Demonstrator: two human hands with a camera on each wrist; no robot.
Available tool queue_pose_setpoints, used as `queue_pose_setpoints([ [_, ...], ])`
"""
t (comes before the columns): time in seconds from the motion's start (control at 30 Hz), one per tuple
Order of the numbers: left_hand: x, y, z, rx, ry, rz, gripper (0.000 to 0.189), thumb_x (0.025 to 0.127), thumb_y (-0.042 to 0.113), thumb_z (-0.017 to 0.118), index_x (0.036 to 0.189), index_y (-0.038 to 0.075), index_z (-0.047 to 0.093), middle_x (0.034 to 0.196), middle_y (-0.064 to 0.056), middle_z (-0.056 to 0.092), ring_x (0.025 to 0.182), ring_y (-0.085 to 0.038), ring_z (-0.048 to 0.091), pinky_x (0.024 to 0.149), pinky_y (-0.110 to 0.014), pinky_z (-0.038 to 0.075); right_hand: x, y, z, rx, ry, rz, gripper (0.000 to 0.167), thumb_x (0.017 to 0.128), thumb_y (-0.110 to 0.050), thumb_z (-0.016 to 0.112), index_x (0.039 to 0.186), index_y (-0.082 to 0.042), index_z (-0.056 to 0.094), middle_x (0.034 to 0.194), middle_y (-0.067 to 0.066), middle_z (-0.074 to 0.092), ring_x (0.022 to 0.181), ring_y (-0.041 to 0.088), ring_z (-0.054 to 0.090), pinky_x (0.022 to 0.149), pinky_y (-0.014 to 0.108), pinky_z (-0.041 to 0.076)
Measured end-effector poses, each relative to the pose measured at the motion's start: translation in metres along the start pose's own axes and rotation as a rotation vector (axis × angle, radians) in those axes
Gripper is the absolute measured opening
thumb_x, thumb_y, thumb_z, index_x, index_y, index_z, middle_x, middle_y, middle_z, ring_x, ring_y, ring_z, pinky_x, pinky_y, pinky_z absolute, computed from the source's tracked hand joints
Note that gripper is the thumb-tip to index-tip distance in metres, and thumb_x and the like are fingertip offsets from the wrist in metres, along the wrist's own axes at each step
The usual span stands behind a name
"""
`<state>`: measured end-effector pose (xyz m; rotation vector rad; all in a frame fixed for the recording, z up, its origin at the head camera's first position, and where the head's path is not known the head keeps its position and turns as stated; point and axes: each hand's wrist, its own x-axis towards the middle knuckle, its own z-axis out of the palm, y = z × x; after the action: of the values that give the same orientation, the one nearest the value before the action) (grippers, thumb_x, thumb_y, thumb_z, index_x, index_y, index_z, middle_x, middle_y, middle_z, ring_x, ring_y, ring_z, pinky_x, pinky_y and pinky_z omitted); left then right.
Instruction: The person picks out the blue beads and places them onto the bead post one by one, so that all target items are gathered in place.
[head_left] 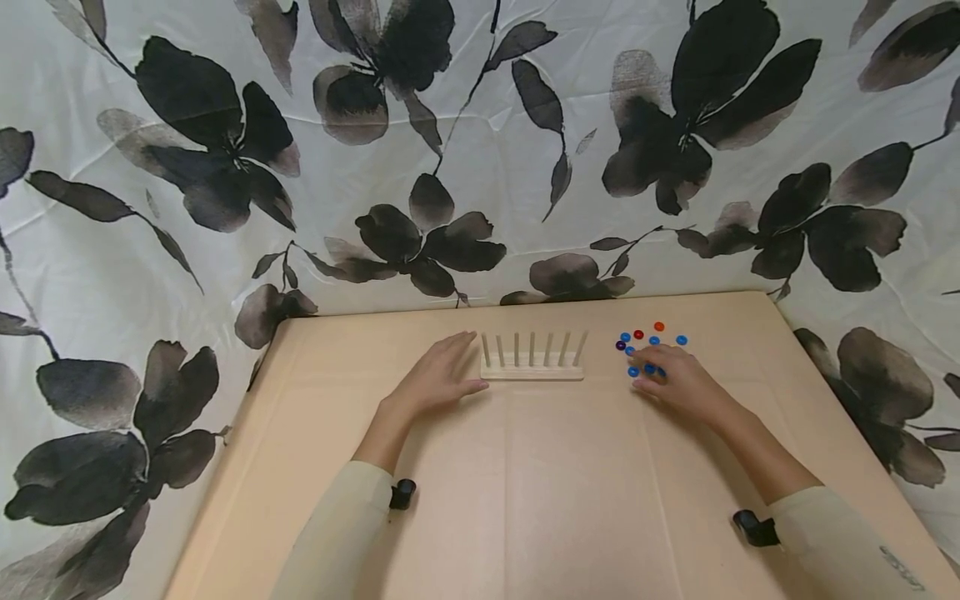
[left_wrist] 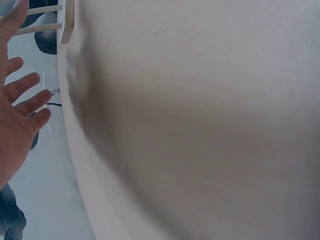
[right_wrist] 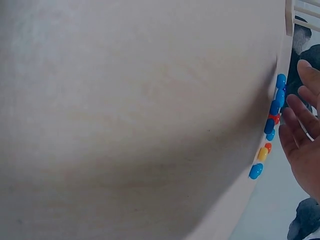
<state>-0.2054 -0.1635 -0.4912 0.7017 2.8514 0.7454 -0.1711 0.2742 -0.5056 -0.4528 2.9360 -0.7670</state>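
Observation:
On the table stands a pale wooden rack with a row of several upright pegs. My left hand is at the rack's left end, fingers extended and thumb near its front corner; whether it touches the wood I cannot tell. Nothing lies in that palm in the left wrist view. To the right of the rack is a loose group of small beads, mostly blue, with red ones among them. Over the near beads hovers my right hand, fingers loosely bent. The right wrist view shows a yellow bead and no bead in its fingers.
The table has a light tan top with faint crease lines. Behind it and at both sides hangs a white cloth with dark flower prints. Each wrist carries a small black camera.

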Motion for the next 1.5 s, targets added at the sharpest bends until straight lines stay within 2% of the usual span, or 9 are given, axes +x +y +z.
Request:
queue_pose_setpoints([
  [0.27,0.01,0.002,0.011,0.024,-0.032,0.02,0.092,0.089,0.046,0.079,0.159,0.007,0.037,0.158,-0.013,0.049,0.147,-0.034,0.044,0.124,-0.045,0.031,0.003,0.003,-0.002,-0.007,-0.007,-0.009,0.046,0.093,-0.023,0.078,0.133,-0.004,0.067,0.138,0.025,0.061,0.133,0.048,0.047,0.112,0.07,0.034],
  [0.43,0.013,0.002,0.016,0.025,-0.024,0.001,0.093,0.087,0.047,0.081,0.159,0.006,0.039,0.156,-0.012,0.052,0.144,-0.034,0.047,0.122,-0.045,0.033,0.009,0.007,-0.001,-0.027,-0.003,-0.028,0.039,0.094,-0.021,0.077,0.128,-0.004,0.07,0.133,0.023,0.065,0.127,0.044,0.05,0.11,0.069,0.033],
  [0.53,0.015,0.002,0.018,0.016,-0.017,-0.015,0.092,0.087,0.046,0.082,0.158,0.006,0.04,0.154,-0.012,0.054,0.141,-0.034,0.049,0.121,-0.045,0.036,0.014,0.009,0.0,-0.039,-0.004,-0.038,0.035,0.094,-0.019,0.077,0.125,-0.005,0.072,0.13,0.022,0.067,0.124,0.043,0.051,0.108,0.067,0.037],
  [0.77,0.022,0.002,0.022,0.036,0.009,-0.024,0.082,0.086,0.043,0.083,0.153,0.008,0.049,0.148,-0.008,0.06,0.132,-0.032,0.054,0.114,-0.046,0.042,0.024,0.013,0.004,-0.047,-0.013,-0.052,0.03,0.095,-0.016,0.075,0.122,-0.004,0.074,0.127,0.022,0.069,0.122,0.044,0.05,0.104,0.062,0.043],
  [0.93,0.026,0.003,0.023,0.06,0.028,-0.03,0.078,0.087,0.039,0.083,0.15,0.006,0.051,0.146,-0.01,0.061,0.13,-0.032,0.055,0.111,-0.047,0.043,0.029,0.014,0.004,-0.057,-0.006,-0.07,0.028,0.095,-0.014,0.073,0.121,-0.004,0.074,0.125,0.021,0.07,0.117,0.042,0.052,0.098,0.058,0.044],
  [1.1,0.029,0.003,0.024,0.058,0.05,-0.024,0.065,0.087,0.034,0.084,0.141,0.006,0.059,0.138,-0.011,0.065,0.127,-0.033,0.054,0.111,-0.048,0.043,0.034,0.016,0.003,-0.07,-0.008,-0.077,0.025,0.095,-0.011,0.073,0.118,-0.003,0.075,0.121,0.021,0.071,0.112,0.041,0.054,0.095,0.056,0.046],
  [1.5,0.035,0.002,0.032,0.06,0.061,-0.054,0.053,0.087,0.031,0.084,0.13,0.006,0.067,0.13,-0.009,0.064,0.122,-0.031,0.054,0.105,-0.047,0.045,0.043,0.022,0.004,-0.087,-0.024,-0.066,0.015,0.093,-0.01,0.075,0.107,-0.006,0.077,0.109,0.015,0.075,0.107,0.041,0.058,0.096,0.06,0.046],
])
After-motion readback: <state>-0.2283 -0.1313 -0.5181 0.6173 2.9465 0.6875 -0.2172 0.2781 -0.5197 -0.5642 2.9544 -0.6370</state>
